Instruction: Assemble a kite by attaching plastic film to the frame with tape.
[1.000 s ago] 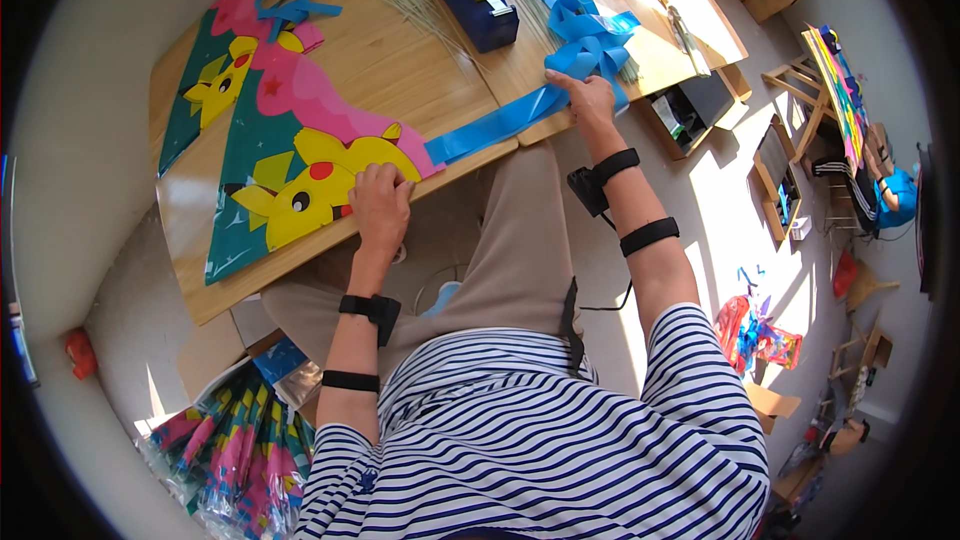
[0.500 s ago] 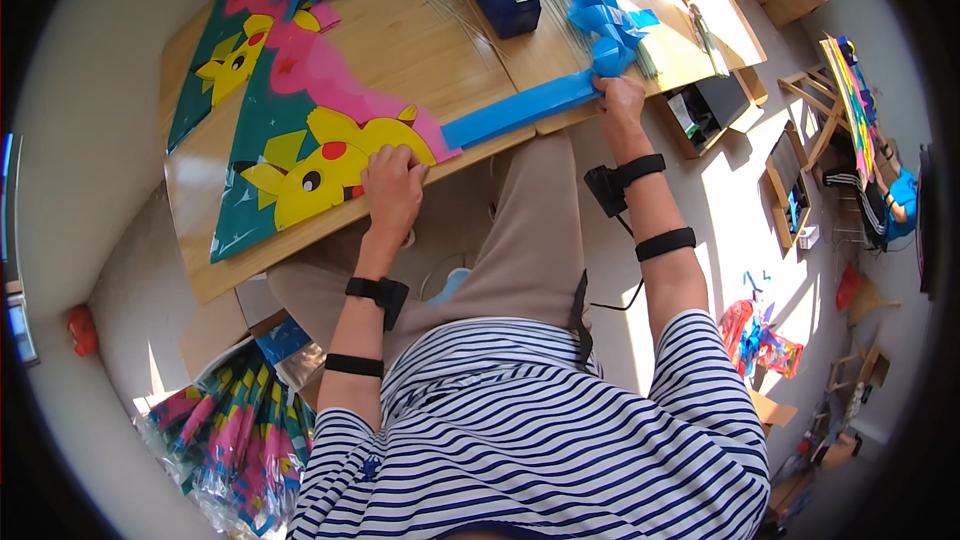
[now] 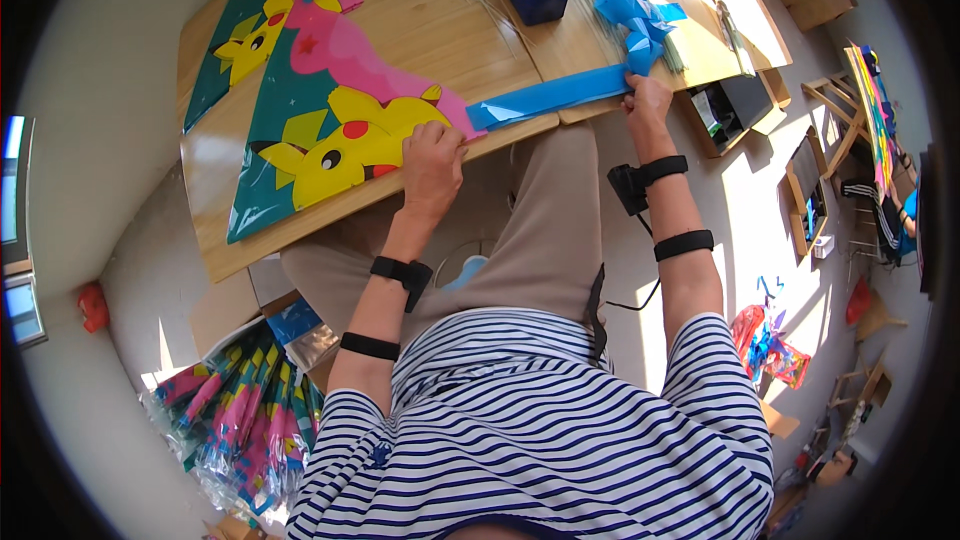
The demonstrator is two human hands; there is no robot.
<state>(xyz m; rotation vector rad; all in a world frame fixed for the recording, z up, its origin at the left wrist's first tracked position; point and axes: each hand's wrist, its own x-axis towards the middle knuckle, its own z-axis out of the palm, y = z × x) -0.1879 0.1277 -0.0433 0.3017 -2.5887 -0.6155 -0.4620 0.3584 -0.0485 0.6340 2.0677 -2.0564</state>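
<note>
Blue tail strip [image 3: 550, 98] pinched by right hand [image 3: 648, 103]; left hand [image 3: 432, 158] pressing flat, fingers spread, on the kite [image 3: 320, 110].

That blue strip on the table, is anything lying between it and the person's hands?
Nothing visible does. The right hand already touches the blue strip at its right end, and the left hand rests on the colourful kite just beside the strip's left end.
</note>
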